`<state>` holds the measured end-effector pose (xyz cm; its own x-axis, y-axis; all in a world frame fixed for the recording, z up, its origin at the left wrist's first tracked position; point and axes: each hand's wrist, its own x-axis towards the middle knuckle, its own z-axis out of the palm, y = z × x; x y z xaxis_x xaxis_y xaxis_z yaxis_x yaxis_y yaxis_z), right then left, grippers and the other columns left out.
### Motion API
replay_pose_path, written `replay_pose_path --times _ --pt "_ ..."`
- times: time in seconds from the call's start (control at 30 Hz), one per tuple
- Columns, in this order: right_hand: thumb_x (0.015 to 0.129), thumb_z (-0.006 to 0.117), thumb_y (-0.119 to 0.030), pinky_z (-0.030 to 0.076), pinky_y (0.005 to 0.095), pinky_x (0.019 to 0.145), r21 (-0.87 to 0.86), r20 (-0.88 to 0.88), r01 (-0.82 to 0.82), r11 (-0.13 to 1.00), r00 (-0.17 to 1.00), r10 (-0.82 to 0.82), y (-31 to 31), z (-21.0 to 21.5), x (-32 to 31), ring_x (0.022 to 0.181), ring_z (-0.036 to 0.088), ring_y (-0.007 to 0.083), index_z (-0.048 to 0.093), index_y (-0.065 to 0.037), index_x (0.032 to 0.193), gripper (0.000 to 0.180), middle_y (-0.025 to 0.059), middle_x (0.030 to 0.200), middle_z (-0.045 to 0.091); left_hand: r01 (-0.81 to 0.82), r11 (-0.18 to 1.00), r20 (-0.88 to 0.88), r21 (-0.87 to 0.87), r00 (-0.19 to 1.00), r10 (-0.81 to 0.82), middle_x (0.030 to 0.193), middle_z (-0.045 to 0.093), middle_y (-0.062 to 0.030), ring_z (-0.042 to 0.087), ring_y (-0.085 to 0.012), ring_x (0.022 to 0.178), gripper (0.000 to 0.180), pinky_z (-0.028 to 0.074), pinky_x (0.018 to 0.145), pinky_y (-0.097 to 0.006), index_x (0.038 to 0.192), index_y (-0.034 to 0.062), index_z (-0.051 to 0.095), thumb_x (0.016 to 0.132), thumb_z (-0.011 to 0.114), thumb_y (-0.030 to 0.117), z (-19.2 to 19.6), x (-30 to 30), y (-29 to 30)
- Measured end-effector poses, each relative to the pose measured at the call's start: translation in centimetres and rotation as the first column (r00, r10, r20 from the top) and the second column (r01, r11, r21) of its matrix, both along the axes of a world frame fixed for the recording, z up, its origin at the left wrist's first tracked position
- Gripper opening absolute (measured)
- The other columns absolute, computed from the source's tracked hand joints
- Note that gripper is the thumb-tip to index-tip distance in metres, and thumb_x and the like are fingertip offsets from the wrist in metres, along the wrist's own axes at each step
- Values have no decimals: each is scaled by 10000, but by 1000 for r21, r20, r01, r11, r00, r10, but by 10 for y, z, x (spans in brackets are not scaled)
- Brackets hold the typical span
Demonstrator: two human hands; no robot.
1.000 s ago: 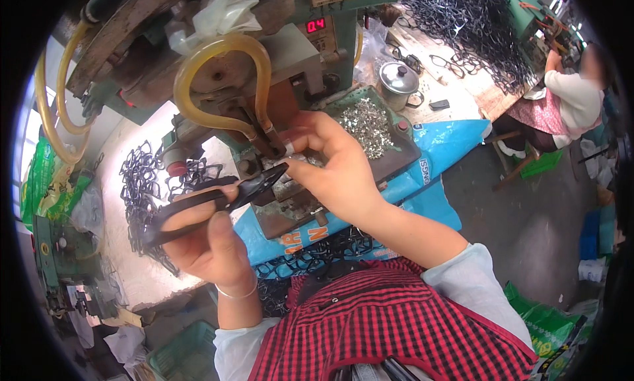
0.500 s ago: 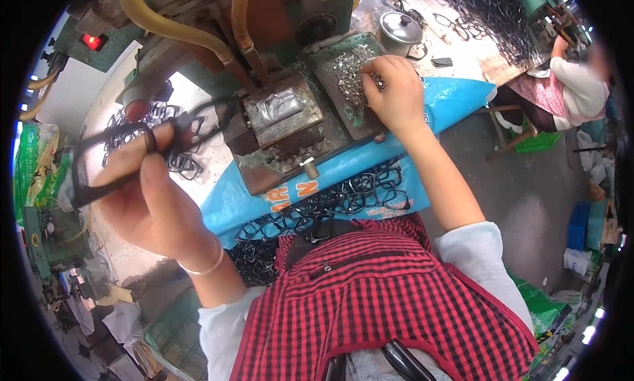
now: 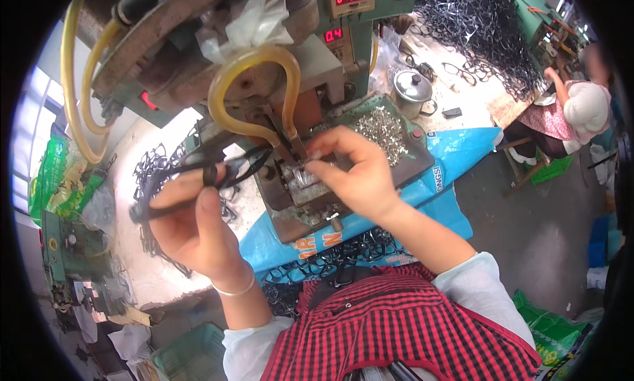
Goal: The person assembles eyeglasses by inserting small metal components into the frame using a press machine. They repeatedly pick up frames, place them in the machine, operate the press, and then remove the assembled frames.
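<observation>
My left hand (image 3: 198, 239) grips a black eyeglass frame (image 3: 210, 175) at the left of the machine. The frame is raised above the table, its far rim reaching toward the machine. My right hand (image 3: 362, 176) pinches at the machine's metal block (image 3: 309, 194), right by two narrow prongs (image 3: 292, 148) that come down from above. What lies between those fingertips is too small to make out. Beyond this hand, a heap of small shiny metal pieces (image 3: 384, 135) sits on the plate.
A looped yellow hose (image 3: 219, 83) hangs over the work spot. A lidded metal pot (image 3: 412, 90) and a large pile of black frames (image 3: 472, 27) are at the far right. More frames (image 3: 155, 166) lie left. Blue sheeting (image 3: 456, 216) edges the machine. Another person (image 3: 581, 110) sits at right.
My right hand has left the heap of metal pieces and moved left to the prongs. My left hand has carried the eyeglass frame rightward, nearer the machine. The whole view has shifted too.
</observation>
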<state>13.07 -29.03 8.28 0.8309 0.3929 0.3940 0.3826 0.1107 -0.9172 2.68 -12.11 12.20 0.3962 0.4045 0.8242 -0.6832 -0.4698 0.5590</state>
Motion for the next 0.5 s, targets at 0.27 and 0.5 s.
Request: replay_pose_path --times 0.27,0.5 --pt "779 719 1 502 272 777 58 -29 -42 997 999 43 3 -9 -1 848 634 143 661 -14 982 211 67 898 649 -4 995 -89 -104 996 -5 990 654 -164 650 -229 935 133 580 794 -396 1082 -10 565 953 555 19 9 -13 -3" --pt "788 692 49 470 251 810 342 -272 -78 936 946 178 12 -5 -11 867 602 88 506 -1 1178 436 47 901 654 39 971 13 -237 999 -37 1001 655 -154 659 -234 904 198 555 829 -368 1100 -21 558 910 609 2 5 -3 -4"
